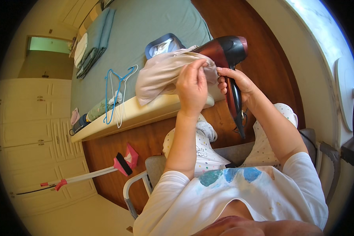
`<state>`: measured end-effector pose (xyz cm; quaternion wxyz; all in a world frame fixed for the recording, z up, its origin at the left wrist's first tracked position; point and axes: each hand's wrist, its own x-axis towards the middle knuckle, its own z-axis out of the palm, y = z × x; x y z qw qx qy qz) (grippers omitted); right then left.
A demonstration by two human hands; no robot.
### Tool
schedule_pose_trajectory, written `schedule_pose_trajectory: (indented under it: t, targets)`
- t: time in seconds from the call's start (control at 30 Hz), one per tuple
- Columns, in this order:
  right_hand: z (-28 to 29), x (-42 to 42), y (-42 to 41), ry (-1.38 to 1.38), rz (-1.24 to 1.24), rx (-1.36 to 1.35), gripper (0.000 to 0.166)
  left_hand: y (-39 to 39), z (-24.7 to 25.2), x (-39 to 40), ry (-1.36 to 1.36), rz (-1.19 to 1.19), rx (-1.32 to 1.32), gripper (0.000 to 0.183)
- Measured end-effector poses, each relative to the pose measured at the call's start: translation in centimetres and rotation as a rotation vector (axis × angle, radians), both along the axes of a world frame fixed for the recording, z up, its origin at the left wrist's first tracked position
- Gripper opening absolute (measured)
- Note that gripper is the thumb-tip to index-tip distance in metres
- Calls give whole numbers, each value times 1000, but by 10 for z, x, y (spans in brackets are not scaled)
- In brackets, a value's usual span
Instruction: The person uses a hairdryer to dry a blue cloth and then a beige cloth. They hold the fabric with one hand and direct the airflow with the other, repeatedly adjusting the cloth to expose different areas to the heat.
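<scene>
A red and black hair dryer (224, 51) is held by its handle in my right hand (239, 81). Its nozzle end is covered by a pale beige-pink cloth (162, 73), which lies over the edge of the bed. My right thumb reaches to the near edge of the cloth. My left hand (193, 85) is at the near side of the cloth, its fingers bent against a fold; whether they pinch the fabric is hidden. Beyond the cloth, a blue-rimmed basin (149, 50) with white fabric inside rests on the bed.
Blue (106, 97) and white (124, 100) clothes hangers lie over the edge of the bed (129, 23). Folded bedding (96, 41) is at the far left. A pink broom and dustpan (126, 162) stand on the wooden floor. The chair's armrest (132, 180) is at my left.
</scene>
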<state>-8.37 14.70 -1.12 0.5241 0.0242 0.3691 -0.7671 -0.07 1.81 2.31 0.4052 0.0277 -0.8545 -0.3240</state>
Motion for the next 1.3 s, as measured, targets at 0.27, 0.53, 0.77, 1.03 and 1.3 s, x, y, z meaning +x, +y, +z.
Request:
schedule_pose_trajectory:
  t: [0.27, 0.53, 0.77, 1.03, 1.3]
  targets:
    - [-10, -6, 1, 18, 41, 33, 34, -37, -3, 8, -61, 254, -197, 29]
    - [-2, -8, 3, 61, 7, 119, 34, -92, -12, 33, -16, 515, -66, 31]
    - [8, -6, 4, 85, 8, 213, 35, -120, -45, 47, -449, 441, -30, 32]
    - [-2, -8, 7, 137, -26, 79, 34, -123, -34, 58, -610, 772, -166, 29]
    - [3, 1, 7, 179, 37, 16, 31, -109, -10, 46, -18, 636, 225, 12]
